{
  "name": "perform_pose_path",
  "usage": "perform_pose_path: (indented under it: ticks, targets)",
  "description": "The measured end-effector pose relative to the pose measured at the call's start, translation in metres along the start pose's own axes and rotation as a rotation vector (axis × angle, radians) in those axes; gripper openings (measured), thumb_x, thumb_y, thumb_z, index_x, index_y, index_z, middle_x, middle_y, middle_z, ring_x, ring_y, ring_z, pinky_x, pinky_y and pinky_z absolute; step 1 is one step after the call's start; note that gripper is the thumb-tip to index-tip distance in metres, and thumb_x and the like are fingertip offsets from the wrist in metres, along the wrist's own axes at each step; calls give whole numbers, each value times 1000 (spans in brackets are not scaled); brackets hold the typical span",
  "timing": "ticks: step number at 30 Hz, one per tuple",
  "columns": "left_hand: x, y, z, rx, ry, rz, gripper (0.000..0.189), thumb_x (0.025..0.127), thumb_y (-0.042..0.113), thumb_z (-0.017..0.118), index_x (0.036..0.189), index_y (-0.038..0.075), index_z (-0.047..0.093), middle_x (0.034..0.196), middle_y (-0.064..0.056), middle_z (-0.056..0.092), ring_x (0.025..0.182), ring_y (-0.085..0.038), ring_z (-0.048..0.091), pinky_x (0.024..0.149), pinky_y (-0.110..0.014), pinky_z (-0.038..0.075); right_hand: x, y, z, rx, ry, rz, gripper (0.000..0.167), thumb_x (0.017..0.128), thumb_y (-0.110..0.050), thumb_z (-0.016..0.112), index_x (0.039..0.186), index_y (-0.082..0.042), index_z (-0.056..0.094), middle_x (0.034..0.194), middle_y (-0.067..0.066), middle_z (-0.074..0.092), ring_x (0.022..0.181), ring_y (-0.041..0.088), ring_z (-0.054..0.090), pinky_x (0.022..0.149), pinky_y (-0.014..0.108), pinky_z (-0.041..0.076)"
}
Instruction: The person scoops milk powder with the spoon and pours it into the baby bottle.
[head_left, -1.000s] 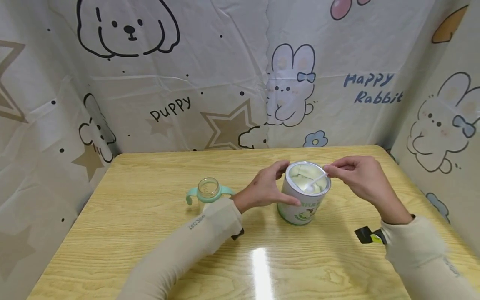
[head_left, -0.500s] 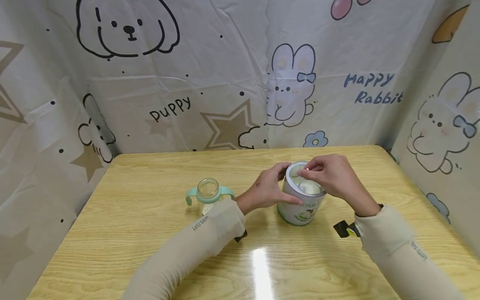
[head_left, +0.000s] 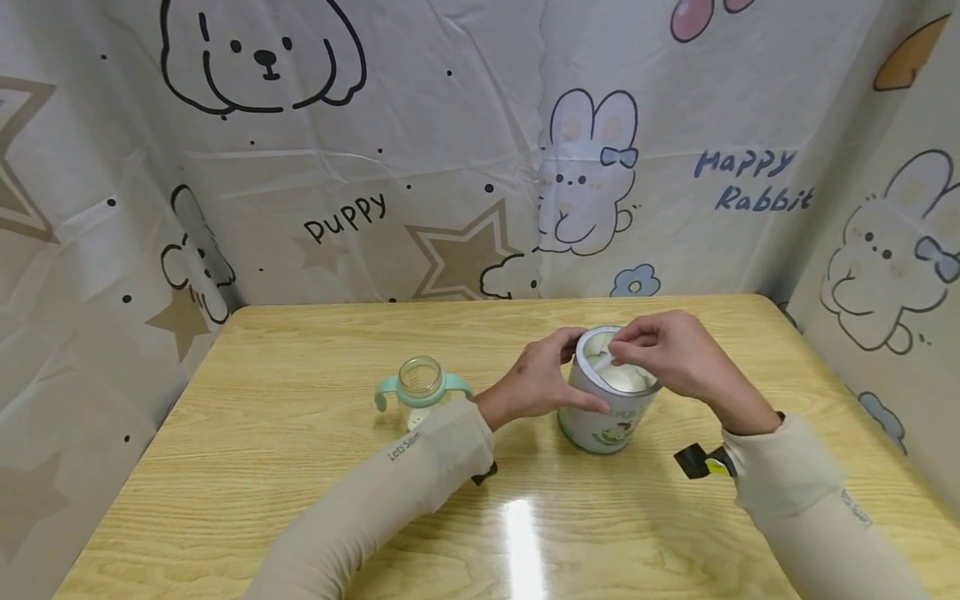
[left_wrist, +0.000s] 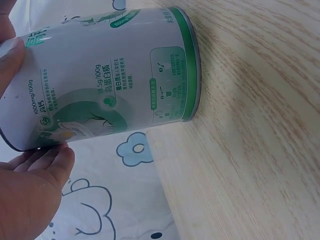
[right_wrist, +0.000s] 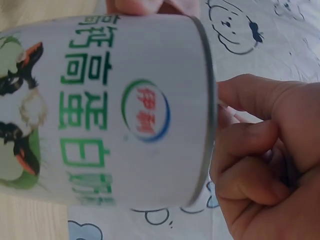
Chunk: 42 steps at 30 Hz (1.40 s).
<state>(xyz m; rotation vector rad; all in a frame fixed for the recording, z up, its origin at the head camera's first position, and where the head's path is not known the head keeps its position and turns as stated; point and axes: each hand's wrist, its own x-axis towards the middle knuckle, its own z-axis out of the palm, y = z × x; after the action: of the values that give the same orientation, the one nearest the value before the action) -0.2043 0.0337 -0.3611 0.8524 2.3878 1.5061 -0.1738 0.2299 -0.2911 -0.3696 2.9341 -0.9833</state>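
Note:
A white and green milk powder can [head_left: 609, 417] stands uncovered on the table, pale powder [head_left: 628, 380] showing inside. Its side is held by my left hand [head_left: 542, 377], thumb at the front and fingers reaching behind; the left wrist view shows the can [left_wrist: 100, 80] between thumb and fingers. Above the can's mouth, my right hand [head_left: 675, 354] pinches the handle of a small white scoop [head_left: 603, 362], whose far end lies inside the can. In the right wrist view the fingers of the right hand [right_wrist: 265, 150] are curled close by the rim, and the scoop is mostly hidden.
Left of the can stands a baby bottle [head_left: 420, 387] without a lid, with mint green handles; my left sleeve [head_left: 427, 458] partly covers it. A printed cloth [head_left: 450, 150] hangs behind the wood-grain table [head_left: 300, 358] and along its sides.
My right hand has moved left from the can's right rim to over its mouth, swinging the scoop toward the left inside. The left hand keeps its hold, and the can stays in place.

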Motion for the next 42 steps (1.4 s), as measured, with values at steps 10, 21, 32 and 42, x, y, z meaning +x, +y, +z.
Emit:
perform_pose_path:
  ticks: [10, 21, 32, 42]
  targets:
    - [0, 0, 1, 9, 10, 7, 94, 66, 20, 96, 144, 7, 46, 142, -6, 54, 131, -16, 52, 107, -24, 42, -10, 21, -15, 127, 32, 137, 40, 99, -35, 65, 114, 2, 69, 95, 9, 76, 83, 18, 52, 65, 28, 40]
    - [-3, -1, 2, -12, 22, 20, 95, 67, 18, 95, 146, 7, 44, 144, -6, 52, 134, -17, 49, 109, -23, 40, -23, 40, -22, 191, 136, 215, 45, 100, -39, 61, 118, 2, 67, 88, -6, 74, 72, 12, 48, 54, 26, 39]
    - [-7, -2, 0, -26, 36, 32, 95, 68, 17, 95, 147, 5, 43, 147, -9, 49, 137, -19, 45, 110, -23, 38, -31, 53, -25, 213, 202, 206, 45, 99, -39, 63, 115, 3, 67, 79, -17, 70, 59, 10, 41, 41, 29, 31]
    - [-8, -1, 0, -46, 30, 21, 95, 69, 15, 94, 148, 5, 42, 149, -8, 47, 138, -18, 44, 109, -22, 38, -31, 58, -25, 209, 178, 235, 49, 99, -42, 62, 118, 3, 66, 79, -18, 70, 59, 10, 41, 42, 29, 31]
